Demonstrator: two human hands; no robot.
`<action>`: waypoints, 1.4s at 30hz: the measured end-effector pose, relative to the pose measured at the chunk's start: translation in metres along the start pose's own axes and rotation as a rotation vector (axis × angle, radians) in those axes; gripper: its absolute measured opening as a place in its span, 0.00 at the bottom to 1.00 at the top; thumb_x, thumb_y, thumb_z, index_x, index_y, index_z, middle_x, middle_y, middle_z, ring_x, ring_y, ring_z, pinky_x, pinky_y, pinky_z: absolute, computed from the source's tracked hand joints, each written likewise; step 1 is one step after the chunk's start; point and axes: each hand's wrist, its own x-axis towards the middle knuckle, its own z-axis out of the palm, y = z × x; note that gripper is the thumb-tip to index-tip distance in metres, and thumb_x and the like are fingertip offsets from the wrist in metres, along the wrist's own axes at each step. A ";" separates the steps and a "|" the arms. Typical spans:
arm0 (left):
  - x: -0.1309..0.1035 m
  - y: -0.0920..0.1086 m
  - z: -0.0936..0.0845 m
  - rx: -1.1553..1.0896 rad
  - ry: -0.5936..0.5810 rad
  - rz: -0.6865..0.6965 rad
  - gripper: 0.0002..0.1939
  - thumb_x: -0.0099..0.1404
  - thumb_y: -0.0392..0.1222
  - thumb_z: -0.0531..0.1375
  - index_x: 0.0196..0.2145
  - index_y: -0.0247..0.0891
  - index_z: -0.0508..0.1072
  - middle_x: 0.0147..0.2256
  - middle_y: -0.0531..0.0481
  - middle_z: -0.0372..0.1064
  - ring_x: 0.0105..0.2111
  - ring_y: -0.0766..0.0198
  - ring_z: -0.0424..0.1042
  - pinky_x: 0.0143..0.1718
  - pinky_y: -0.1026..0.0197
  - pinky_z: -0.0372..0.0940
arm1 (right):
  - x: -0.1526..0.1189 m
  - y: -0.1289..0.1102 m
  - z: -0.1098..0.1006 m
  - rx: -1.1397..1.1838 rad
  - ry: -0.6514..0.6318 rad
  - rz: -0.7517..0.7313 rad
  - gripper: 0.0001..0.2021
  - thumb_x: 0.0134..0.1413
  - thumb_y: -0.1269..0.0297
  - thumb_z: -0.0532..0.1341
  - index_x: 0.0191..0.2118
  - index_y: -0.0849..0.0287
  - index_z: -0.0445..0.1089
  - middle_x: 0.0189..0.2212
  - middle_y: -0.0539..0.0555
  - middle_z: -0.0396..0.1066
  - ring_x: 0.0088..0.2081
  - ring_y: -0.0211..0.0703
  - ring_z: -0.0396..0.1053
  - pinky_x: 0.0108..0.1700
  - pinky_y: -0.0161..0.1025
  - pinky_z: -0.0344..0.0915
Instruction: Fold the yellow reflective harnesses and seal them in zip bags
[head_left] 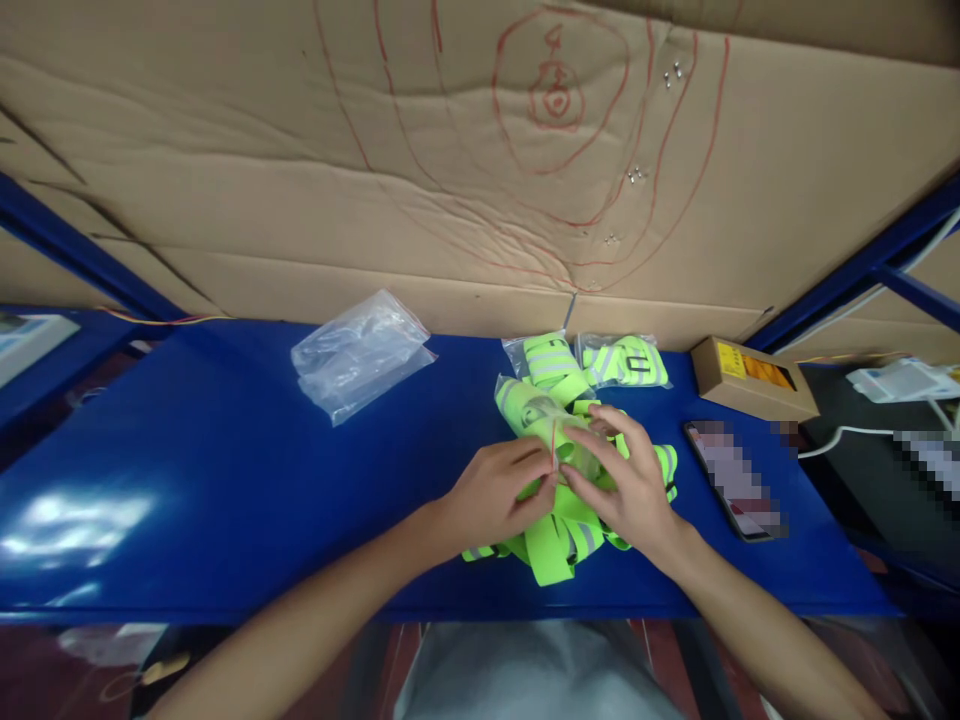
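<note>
Between my hands is a clear zip bag (531,408) holding a rolled neon-yellow reflective strap. My left hand (501,488) pinches the red-lined zip edge of the bag between thumb and fingers. On the other side of that edge, my right hand (626,480) grips the bag with its thumb and fingers bent around it. Loose neon reflective straps (551,555) lie in a heap on the table beneath both hands. Just beyond are two more bagged straps, one bagged roll (551,360) and another bagged roll (626,360), against the cardboard.
Flat clear zip bags (364,350) lie at the back left of the blue table (225,450). A phone (731,480) and a small cardboard box (750,378) are at the right. A cardboard wall (262,220) with red drawn rings closes off the back.
</note>
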 end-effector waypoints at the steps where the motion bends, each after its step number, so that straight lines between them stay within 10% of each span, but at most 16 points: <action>1: 0.000 -0.001 0.000 0.043 0.001 0.034 0.10 0.72 0.35 0.53 0.32 0.38 0.68 0.30 0.51 0.67 0.29 0.66 0.66 0.33 0.63 0.62 | 0.000 0.001 0.000 -0.025 -0.026 0.022 0.20 0.63 0.61 0.66 0.59 0.54 0.69 0.61 0.65 0.65 0.54 0.58 0.72 0.54 0.56 0.71; 13: -0.006 0.020 0.009 0.102 -0.106 0.341 0.08 0.61 0.31 0.58 0.26 0.39 0.65 0.25 0.53 0.66 0.29 0.63 0.65 0.36 0.58 0.58 | -0.003 0.010 0.003 0.278 -0.403 0.078 0.26 0.62 0.65 0.65 0.64 0.56 0.64 0.68 0.67 0.60 0.67 0.62 0.62 0.61 0.59 0.65; 20: -0.009 0.031 -0.005 0.227 -0.014 0.378 0.03 0.66 0.34 0.61 0.34 0.38 0.71 0.34 0.49 0.71 0.36 0.61 0.69 0.43 0.56 0.61 | 0.003 0.009 0.007 0.755 -0.163 0.146 0.14 0.59 0.77 0.62 0.46 0.54 0.79 0.45 0.57 0.79 0.47 0.48 0.78 0.48 0.44 0.75; 26: 0.008 -0.016 -0.036 0.134 0.538 -0.316 0.10 0.70 0.44 0.61 0.47 0.41 0.70 0.49 0.44 0.68 0.50 0.56 0.70 0.49 0.55 0.66 | 0.001 0.023 0.005 0.702 -0.041 0.325 0.13 0.60 0.75 0.62 0.43 0.53 0.82 0.42 0.55 0.81 0.45 0.48 0.78 0.46 0.44 0.75; 29: 0.010 -0.035 -0.048 -0.186 0.123 -0.533 0.16 0.71 0.53 0.60 0.49 0.40 0.71 0.44 0.46 0.73 0.41 0.60 0.75 0.41 0.60 0.69 | 0.004 0.028 0.001 0.613 -0.121 0.327 0.13 0.60 0.73 0.63 0.46 0.53 0.81 0.41 0.55 0.80 0.44 0.48 0.78 0.46 0.44 0.74; 33: 0.006 -0.039 -0.057 -0.354 -0.527 -0.423 0.32 0.59 0.54 0.72 0.58 0.44 0.71 0.51 0.47 0.75 0.48 0.55 0.76 0.44 0.62 0.69 | 0.009 0.035 -0.012 0.635 -0.330 0.226 0.17 0.61 0.68 0.64 0.55 0.53 0.76 0.50 0.58 0.78 0.53 0.50 0.75 0.54 0.49 0.72; 42: 0.005 -0.046 -0.031 -0.402 -0.302 -0.553 0.35 0.56 0.53 0.74 0.57 0.40 0.68 0.42 0.49 0.75 0.40 0.57 0.75 0.39 0.62 0.67 | 0.002 0.044 -0.013 0.563 -0.306 0.106 0.28 0.56 0.62 0.71 0.61 0.52 0.69 0.60 0.64 0.68 0.61 0.58 0.69 0.58 0.55 0.70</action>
